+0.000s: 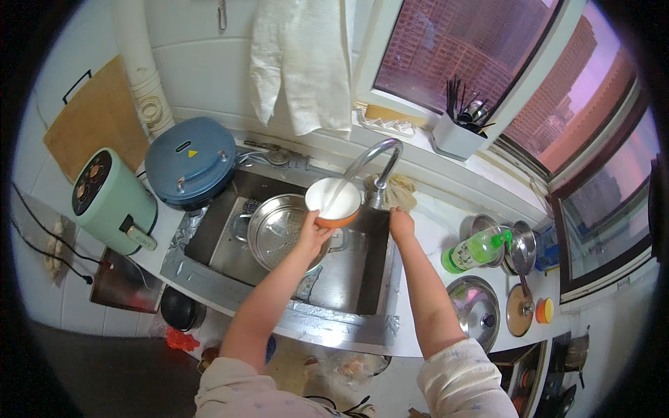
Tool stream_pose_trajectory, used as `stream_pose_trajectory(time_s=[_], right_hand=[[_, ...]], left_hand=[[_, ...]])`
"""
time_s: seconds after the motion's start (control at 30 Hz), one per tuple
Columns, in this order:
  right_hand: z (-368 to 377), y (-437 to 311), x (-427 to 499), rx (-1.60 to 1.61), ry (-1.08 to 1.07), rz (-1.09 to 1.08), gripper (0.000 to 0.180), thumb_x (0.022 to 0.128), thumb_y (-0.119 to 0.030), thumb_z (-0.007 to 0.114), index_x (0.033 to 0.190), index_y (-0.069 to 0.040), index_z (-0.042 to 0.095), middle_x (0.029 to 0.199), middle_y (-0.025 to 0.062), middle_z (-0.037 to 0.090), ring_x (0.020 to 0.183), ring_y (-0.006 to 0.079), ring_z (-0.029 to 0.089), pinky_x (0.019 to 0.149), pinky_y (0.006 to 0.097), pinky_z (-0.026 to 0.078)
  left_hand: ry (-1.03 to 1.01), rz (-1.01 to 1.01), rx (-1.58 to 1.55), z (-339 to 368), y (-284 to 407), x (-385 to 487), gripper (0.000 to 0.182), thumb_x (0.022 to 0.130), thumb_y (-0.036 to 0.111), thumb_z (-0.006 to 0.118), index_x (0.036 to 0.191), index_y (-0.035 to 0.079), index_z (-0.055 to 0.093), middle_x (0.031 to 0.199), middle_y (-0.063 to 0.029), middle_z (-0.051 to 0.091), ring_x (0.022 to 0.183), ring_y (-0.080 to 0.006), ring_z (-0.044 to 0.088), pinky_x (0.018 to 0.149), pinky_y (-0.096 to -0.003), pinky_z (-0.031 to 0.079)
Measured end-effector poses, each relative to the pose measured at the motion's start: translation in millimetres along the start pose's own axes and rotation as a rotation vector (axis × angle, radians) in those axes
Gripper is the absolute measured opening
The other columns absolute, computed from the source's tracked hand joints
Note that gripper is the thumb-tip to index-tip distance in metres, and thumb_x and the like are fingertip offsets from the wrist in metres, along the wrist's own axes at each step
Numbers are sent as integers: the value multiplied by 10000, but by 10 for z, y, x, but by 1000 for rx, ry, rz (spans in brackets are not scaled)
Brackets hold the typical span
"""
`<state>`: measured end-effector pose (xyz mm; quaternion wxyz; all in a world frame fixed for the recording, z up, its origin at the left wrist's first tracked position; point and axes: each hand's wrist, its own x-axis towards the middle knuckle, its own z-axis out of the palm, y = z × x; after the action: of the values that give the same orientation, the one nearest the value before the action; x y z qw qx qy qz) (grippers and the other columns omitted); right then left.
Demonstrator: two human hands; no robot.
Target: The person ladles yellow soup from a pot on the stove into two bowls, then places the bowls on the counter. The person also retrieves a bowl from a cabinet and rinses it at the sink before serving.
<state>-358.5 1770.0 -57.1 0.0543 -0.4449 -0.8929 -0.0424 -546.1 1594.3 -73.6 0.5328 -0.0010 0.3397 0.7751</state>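
Note:
My left hand [315,235] grips an orange bowl with a white inside [334,201], held over the sink under the faucet. A stream of water runs from the curved chrome faucet [389,149] into the bowl. My right hand [402,224] is at the sink's right rim, just below the faucet base; its fingers are curled and whether they hold anything cannot be told. Below and left of the bowl, a stainless steel steamer pot with a perforated bottom [274,235] stands in the metal sink [355,282], partly hidden by my left forearm.
Left of the sink are a blue electric griddle [191,159] and a green appliance [112,201]. A green pump bottle [473,251], metal bowls [521,245] and pot lids [473,308] stand on the right counter. A utensil holder [457,137] is on the windowsill; a white cloth [308,62] hangs behind.

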Motion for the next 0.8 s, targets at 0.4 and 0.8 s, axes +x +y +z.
stream_pose_trajectory(time_s=[0.4, 0.8], right_hand=[[-44, 70, 52, -74, -27, -24, 133, 796, -75, 451, 824, -20, 569, 833, 156, 605, 730, 322, 622, 618, 408, 514], [-229, 429, 138, -161, 124, -211, 371, 804, -81, 444, 1165, -144, 502, 1164, 161, 518, 1024, 316, 540, 814, 380, 470]], left_hand=[[146, -200, -78, -575, -40, -145, 640, 771, 356, 598, 1264, 86, 291, 1245, -152, 380, 1144, -319, 431, 878, -430, 462], [19, 943, 2128, -599, 803, -236, 830, 583, 187, 733, 1320, 227, 352, 1161, -180, 421, 1075, -367, 441, 851, -396, 431]])
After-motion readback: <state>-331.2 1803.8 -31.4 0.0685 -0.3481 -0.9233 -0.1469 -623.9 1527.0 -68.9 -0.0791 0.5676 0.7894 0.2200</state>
